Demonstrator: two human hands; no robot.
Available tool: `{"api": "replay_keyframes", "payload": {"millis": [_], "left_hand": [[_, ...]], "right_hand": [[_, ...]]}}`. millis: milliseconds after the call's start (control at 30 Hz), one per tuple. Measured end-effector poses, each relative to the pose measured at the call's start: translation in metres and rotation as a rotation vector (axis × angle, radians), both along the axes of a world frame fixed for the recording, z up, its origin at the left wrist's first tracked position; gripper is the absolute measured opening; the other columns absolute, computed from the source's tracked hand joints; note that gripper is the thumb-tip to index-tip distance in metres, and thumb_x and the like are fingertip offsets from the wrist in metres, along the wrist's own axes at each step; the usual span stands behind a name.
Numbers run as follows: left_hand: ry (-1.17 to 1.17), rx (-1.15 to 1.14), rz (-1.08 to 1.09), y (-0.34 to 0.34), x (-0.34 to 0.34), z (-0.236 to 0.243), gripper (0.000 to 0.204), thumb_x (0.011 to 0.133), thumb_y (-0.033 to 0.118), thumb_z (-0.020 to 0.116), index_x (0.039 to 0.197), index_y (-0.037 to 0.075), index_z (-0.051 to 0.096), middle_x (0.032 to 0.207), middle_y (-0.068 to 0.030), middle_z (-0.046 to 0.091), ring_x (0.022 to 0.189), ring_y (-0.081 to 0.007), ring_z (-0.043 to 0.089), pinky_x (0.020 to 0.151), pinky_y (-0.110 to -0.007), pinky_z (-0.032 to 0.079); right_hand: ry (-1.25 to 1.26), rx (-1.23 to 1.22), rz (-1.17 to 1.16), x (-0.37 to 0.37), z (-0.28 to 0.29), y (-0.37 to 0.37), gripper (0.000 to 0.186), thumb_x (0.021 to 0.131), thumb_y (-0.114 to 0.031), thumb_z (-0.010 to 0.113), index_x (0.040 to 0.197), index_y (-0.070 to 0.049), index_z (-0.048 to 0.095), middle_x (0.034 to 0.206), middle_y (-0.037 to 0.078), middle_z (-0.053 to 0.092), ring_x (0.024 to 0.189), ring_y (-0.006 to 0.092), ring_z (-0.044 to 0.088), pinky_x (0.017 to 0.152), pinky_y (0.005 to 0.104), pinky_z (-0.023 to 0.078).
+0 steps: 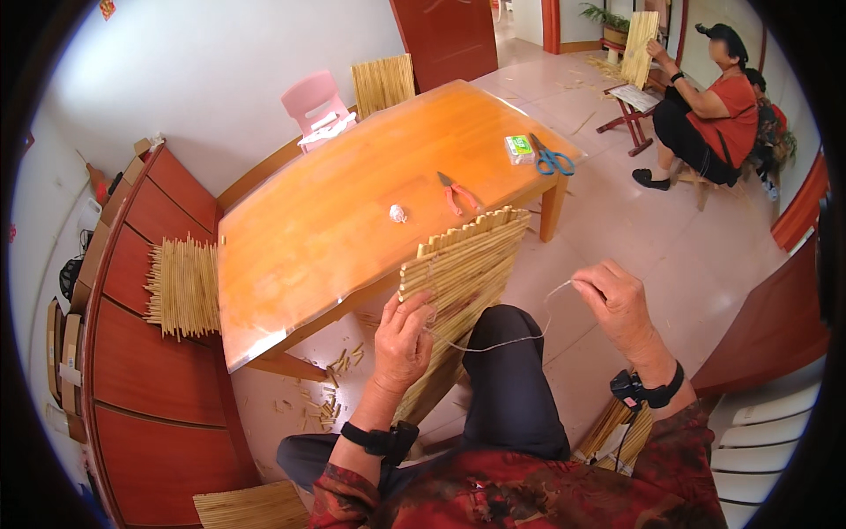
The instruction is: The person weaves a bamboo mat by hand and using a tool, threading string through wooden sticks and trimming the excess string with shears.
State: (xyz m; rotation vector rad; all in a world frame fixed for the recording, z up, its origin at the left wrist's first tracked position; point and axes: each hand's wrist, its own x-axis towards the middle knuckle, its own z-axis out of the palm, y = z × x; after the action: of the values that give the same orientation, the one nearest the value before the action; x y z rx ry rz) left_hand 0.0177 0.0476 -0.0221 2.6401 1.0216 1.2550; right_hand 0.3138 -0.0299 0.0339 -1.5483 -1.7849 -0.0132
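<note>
A panel of straw-coloured stalks laid side by side leans up between my legs and the table, tilted. My left hand is closed on the left edge of this stalk panel. From there a thin pale string sags across my knee and rises to my right hand. That hand is held out to the right, apart from the panel, with thumb and forefinger pinched on the string. Where the string meets the panel is partly hidden by my left fingers.
On the wooden table lie red-handled pliers, blue-handled scissors, a small white ball and a small box. A stalk bundle rests on the red cabinet. Stalk offcuts litter the floor. Another person sits back right.
</note>
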Motion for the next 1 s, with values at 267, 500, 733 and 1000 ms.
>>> {"api": "replay_keyframes", "payload": {"millis": [267,500,733,1000], "left_hand": [[0.015,-0.036,-0.056,-0.003,0.019,0.006,0.036,0.067,0.005,0.069,0.101,0.004,0.057,0.108,-0.0095,0.059,0.099,-0.0334,0.054,0.091,-0.041,0.042],[0.014,-0.101,-0.016,-0.002,0.013,0.003,0.039,0.067,0.011,0.072,0.102,0.004,0.057,0.111,-0.0098,0.058,0.106,-0.0351,0.050,0.090,-0.042,0.041],[0.032,-0.096,0.012,0.001,0.010,0.001,0.037,0.069,0.012,0.071,0.101,0.003,0.057,0.112,-0.0103,0.058,0.105,-0.0356,0.050,0.090,-0.042,0.041],[-0.017,-0.110,-0.022,0.004,0.000,0.001,0.035,0.072,0.010,0.069,0.104,0.003,0.057,0.107,-0.0109,0.060,0.105,-0.0359,0.051,0.090,-0.042,0.041]], "right_hand": [[0.331,-0.463,0.375,-0.070,-0.030,0.014,0.027,0.078,-0.025,0.065,0.096,-0.007,0.059,0.083,0.012,0.061,0.070,0.0262,0.060,0.062,0.0347,0.048],[0.389,-0.499,0.356,-0.110,-0.075,0.031,0.032,0.079,-0.031,0.062,0.102,-0.009,0.062,0.080,0.016,0.063,0.077,0.0304,0.061,0.065,0.0387,0.047],[0.895,-0.587,0.440,-0.066,-0.072,0.032,0.018,0.084,-0.019,0.061,0.088,-0.002,0.064,0.065,-0.001,0.056,0.062,0.0062,0.049,0.059,0.0227,0.042],[0.405,-0.234,-0.298,0.027,-0.056,0.028,0.023,0.084,-0.015,0.058,0.104,-0.003,0.057,0.072,0.005,0.058,0.066,0.0172,0.057,0.059,0.0295,0.044]]}}
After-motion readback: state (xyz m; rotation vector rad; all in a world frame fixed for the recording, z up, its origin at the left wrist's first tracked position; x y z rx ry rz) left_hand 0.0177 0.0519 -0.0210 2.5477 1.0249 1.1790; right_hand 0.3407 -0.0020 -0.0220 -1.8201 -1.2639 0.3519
